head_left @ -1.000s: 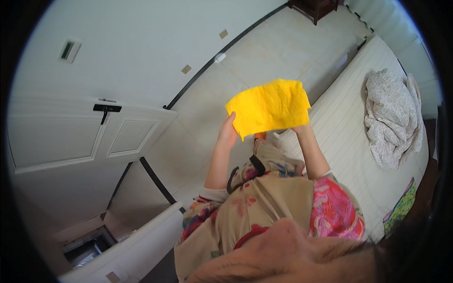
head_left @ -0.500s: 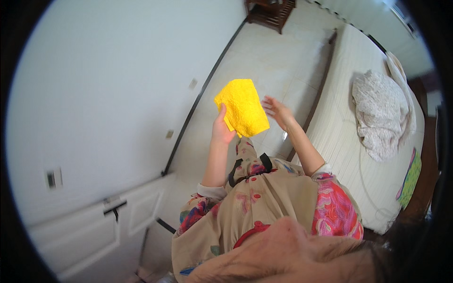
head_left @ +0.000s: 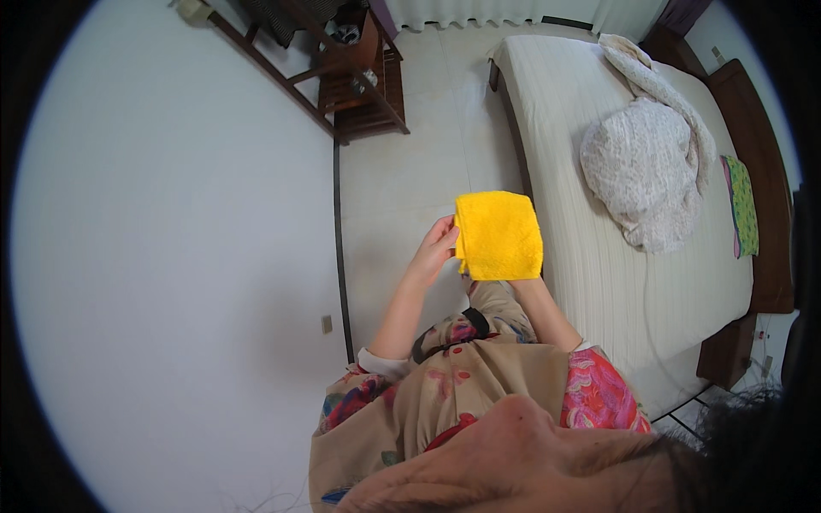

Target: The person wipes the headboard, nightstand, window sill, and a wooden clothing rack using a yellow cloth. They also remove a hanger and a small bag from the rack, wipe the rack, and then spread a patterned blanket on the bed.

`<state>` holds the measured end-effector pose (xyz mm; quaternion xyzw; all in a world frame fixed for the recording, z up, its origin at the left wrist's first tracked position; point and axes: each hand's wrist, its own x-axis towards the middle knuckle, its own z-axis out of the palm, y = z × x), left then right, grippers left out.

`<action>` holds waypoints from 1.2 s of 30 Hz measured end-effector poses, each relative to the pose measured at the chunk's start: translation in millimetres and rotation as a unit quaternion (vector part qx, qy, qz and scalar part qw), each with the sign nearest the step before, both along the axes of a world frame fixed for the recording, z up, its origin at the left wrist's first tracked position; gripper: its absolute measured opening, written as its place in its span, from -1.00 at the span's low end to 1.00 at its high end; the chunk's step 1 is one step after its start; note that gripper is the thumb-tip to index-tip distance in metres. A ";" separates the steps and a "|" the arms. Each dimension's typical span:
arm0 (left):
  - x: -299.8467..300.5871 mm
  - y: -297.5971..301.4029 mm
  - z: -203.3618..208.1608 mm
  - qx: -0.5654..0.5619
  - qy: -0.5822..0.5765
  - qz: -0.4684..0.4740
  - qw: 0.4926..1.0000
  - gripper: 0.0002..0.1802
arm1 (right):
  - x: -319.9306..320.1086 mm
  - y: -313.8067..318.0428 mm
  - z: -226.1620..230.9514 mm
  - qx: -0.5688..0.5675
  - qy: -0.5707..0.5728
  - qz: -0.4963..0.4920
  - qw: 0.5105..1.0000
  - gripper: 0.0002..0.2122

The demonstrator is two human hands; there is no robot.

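A folded bright yellow cloth (head_left: 500, 238), with a nubbly towel-like surface, is held up in front of me above the floor. At its left edge, my left hand (head_left: 438, 245) has its fingers closed on the fabric. My right forearm (head_left: 549, 316) reaches under the cloth from the lower right. The cloth covers the fingers of my right hand, so their pose is hidden.
A bed (head_left: 590, 282) with a pale striped sheet stands to my right, with a rumpled light blanket (head_left: 641, 167) and a green patterned pillow (head_left: 744, 205). On my left runs a white wall (head_left: 188, 256). A dark wooden rack (head_left: 376, 111) stands ahead.
My view has turned, bringing the rack and more of the bed in. The cloth now lies flatter and squarer. My right hand has gone from beside it to underneath.
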<state>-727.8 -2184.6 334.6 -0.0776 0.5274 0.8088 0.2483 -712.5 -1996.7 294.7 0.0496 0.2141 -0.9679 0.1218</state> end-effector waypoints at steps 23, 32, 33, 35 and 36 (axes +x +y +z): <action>-567.7 -67.1 -55.6 -0.066 -0.036 0.089 0.993 -0.63 | -562.2 78.8 -12.4 -0.058 -0.104 -0.165 0.979 -0.57; -840.7 40.3 -6.5 -0.097 0.049 -0.125 0.986 -0.69 | -700.8 155.6 -45.4 -0.103 -0.157 -0.393 0.900 -0.58; -867.6 55.6 -7.3 -0.095 0.056 -0.139 0.984 -0.69 | -716.5 169.1 -53.1 -0.109 -0.115 -0.395 0.905 -0.58; -922.1 85.3 -10.4 -0.072 0.088 -0.162 0.980 -0.70 | -756.0 198.2 -63.4 -0.113 -0.135 -0.427 0.887 -0.57; -946.0 95.2 -11.0 -0.100 0.055 -0.159 0.981 -0.70 | -778.7 210.5 -66.7 -0.121 -0.091 -0.424 0.893 -0.57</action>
